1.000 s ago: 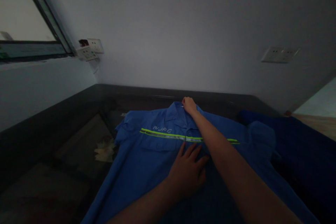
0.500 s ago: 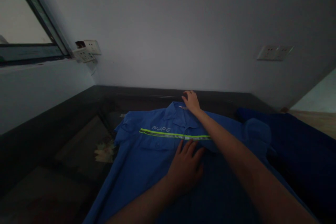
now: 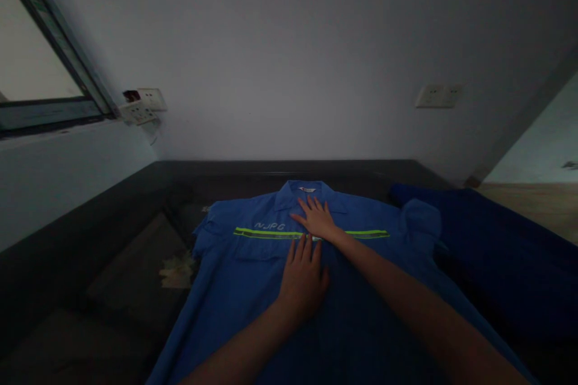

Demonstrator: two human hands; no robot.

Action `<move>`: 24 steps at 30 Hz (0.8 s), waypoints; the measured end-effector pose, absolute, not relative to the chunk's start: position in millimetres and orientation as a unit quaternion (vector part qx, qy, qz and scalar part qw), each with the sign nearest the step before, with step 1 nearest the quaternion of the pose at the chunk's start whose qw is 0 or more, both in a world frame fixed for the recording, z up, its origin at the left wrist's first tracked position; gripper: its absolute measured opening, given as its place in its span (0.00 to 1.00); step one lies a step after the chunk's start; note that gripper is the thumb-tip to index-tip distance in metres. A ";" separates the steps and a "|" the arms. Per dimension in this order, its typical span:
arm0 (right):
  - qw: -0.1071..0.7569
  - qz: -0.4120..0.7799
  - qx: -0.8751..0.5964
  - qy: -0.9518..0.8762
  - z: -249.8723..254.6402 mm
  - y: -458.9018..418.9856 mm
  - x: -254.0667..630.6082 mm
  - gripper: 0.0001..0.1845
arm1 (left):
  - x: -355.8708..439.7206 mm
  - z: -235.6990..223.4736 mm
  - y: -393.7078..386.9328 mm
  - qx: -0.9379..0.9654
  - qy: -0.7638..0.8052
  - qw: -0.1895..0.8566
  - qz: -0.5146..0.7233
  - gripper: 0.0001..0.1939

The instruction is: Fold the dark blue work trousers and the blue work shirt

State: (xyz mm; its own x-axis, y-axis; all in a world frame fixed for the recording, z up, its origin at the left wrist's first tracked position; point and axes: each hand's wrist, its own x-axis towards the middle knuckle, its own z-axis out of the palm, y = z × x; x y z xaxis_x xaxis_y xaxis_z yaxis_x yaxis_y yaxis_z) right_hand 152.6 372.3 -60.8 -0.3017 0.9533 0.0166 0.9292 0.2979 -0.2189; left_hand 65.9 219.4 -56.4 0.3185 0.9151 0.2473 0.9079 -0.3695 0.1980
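A blue work shirt [image 3: 257,283] lies spread face up, its collar toward the wall and a yellow-green and silver reflective stripe [image 3: 262,233] across the chest. White letters sit above the stripe on the left, and a white label [image 3: 307,189] shows inside the collar. My left hand [image 3: 301,280] rests on the shirt front just below the stripe, fingers stretched out. Just beyond it, my right hand [image 3: 316,216] lies flat below the collar with fingers spread. Neither hand grips anything. My forearms cover part of the lower shirt.
Dark blue cloth [image 3: 492,252] lies to the right of the shirt. The dark surface [image 3: 130,204] meets a pale wall [image 3: 289,72] at the back. Wall sockets [image 3: 439,96] are at the right, with a power strip [image 3: 138,112] at the left near a window frame [image 3: 54,30].
My right hand has come down from beyond the collar onto the upper shirt front, its fingers now spread. My left hand stays near the stripe. The view has shifted slightly.
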 end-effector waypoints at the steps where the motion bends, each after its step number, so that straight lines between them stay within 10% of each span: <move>1: 0.067 0.088 -0.586 -0.803 -61.3 373.1 152.6 0.43 | 65.9 -56.4 219.5 0.812 0.561 0.012 0.159 0.27; 14: 0.166 0.056 -0.554 -0.814 -34.1 384.8 128.6 0.36 | 65.2 -56.3 220.7 0.814 0.558 0.023 0.162 0.26; 24: 0.084 0.085 -0.512 -0.851 -60.5 419.8 112.9 0.34 | 64.6 -56.6 220.5 0.818 0.554 0.023 0.154 0.27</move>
